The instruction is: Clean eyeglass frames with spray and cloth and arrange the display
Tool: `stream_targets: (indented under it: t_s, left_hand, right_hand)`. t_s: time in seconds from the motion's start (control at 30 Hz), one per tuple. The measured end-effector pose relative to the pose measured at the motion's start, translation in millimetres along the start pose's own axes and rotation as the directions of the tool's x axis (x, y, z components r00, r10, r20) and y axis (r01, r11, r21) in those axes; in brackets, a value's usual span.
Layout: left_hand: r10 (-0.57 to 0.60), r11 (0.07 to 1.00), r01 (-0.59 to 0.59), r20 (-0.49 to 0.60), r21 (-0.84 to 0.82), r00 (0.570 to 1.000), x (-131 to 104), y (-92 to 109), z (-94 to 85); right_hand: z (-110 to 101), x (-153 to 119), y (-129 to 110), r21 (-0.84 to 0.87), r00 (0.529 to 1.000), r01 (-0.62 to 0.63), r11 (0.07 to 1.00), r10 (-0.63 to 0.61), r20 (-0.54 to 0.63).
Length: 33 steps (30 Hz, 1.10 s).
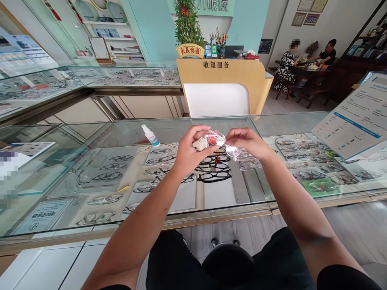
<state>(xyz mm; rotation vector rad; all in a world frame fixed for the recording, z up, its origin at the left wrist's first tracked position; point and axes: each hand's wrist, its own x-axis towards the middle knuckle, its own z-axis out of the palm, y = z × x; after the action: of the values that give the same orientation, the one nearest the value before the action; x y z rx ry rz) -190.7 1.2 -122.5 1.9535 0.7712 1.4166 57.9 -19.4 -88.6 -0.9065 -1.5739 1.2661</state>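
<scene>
Above the glass counter (99,139), a pair of clear-framed eyeglasses (232,152) is held between both hands. My left hand (195,147) is closed at one lens, with a crumpled whitish cloth (200,144) in its grip. My right hand (246,141) pinches the frame near the other side. Beneath them, inside the case, lie several black-framed eyeglasses (214,176). A small white spray bottle (150,135) with a blue label stands on the glass, left of my hands.
A tilted printed sign (356,117) stands on the counter at right. Papers (27,150) lie at the left end. Beyond the counter is a wooden cashier desk (223,72) with a plant (189,28). Two people (288,64) sit at a table at the back right.
</scene>
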Motion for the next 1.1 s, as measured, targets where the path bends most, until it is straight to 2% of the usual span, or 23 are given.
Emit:
stream_targets:
  t_s: [0.2, 0.27, 0.33, 0.47, 0.57, 0.7, 0.8, 0.87, 0.93, 1.0, 1.1]
  left_hand:
    - [0.042, 0.998, -0.043, 0.020, 0.056, 0.999, -1, -1, 0.7]
    - [0.073, 0.992, -0.073, 0.000, 0.100, 0.997, -1, -3, 1.2]
    - [0.103, 0.982, -0.094, -0.043, 0.167, 0.994, -1, -5, 1.3]
    - [0.120, 0.957, -0.091, -0.092, 0.277, 0.988, 1, -10, 0.0]
    - [0.127, 0.945, -0.095, -0.083, 0.312, 0.988, 3, -12, -1.9]
    - [0.193, 0.912, -0.199, 0.054, 0.359, 0.980, -1, -3, 2.9]
    - [0.200, 0.926, -0.232, 0.136, 0.299, 0.970, -13, 19, 23.5]
    - [0.104, 0.967, -0.138, 0.161, 0.213, 0.981, -22, 36, 45.4]
    - [-0.050, 0.994, 0.029, 0.215, 0.102, 0.975, -30, 50, 69.2]
    - [-0.180, 0.980, 0.194, 0.248, -0.035, 0.952, -35, 58, 89.8]
    - [-0.281, 0.926, 0.326, 0.232, -0.190, 0.931, -37, 63, 109.1]
  right_hand:
    - [-2, 1, 4, -0.033, 0.999, 0.032, 0.999, -0.032, 0.001]
    - [-6, 3, 5, -0.042, 0.997, 0.064, 0.997, -0.066, -0.041]
    - [-12, 4, 6, -0.036, 0.982, 0.121, 0.992, -0.124, -0.139]
    - [-24, -1, 5, 0.021, 0.904, 0.224, 0.974, -0.200, -0.378]
    - [-25, -20, 8, 0.038, 0.836, 0.254, 0.966, -0.200, -0.511]
    - [-8, -60, 24, -0.033, 0.740, 0.238, 0.971, -0.203, -0.642]
    - [15, -87, 37, -0.093, 0.672, 0.210, 0.973, -0.213, -0.709]
    - [30, -100, 43, -0.162, 0.624, 0.205, 0.965, -0.256, -0.738]
    - [43, -110, 45, -0.282, 0.568, 0.193, 0.940, -0.342, -0.749]
    - [50, -117, 47, -0.421, 0.496, 0.168, 0.891, -0.446, -0.745]
    - [51, -125, 50, -0.573, 0.418, 0.125, 0.810, -0.567, -0.710]
